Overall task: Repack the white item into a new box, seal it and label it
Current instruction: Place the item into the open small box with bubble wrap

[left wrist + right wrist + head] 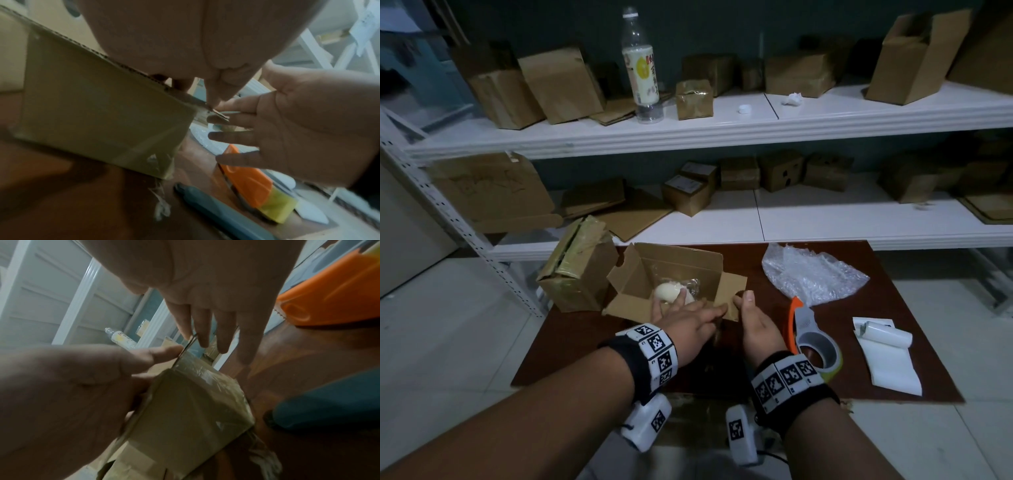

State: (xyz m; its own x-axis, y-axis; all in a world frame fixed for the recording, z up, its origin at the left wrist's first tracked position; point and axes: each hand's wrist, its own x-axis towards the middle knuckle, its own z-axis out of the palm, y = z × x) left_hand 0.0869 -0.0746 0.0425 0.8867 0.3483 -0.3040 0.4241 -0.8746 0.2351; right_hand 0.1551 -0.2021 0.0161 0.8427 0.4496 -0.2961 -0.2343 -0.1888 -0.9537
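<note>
A small open brown cardboard box [681, 270] with its flaps spread stands on the dark wooden board at centre frame, and a rounded white item [666, 292] lies inside beside crinkled clear wrap.

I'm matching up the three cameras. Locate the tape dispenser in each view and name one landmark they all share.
Head: the tape dispenser lies on the brown table, right of centre, just right of the right hand.
Left wrist: lower right, orange and yellow, below the right hand's fingers.
Right wrist: top right corner, orange body only.
Shared landmark: the open cardboard box.
</note>
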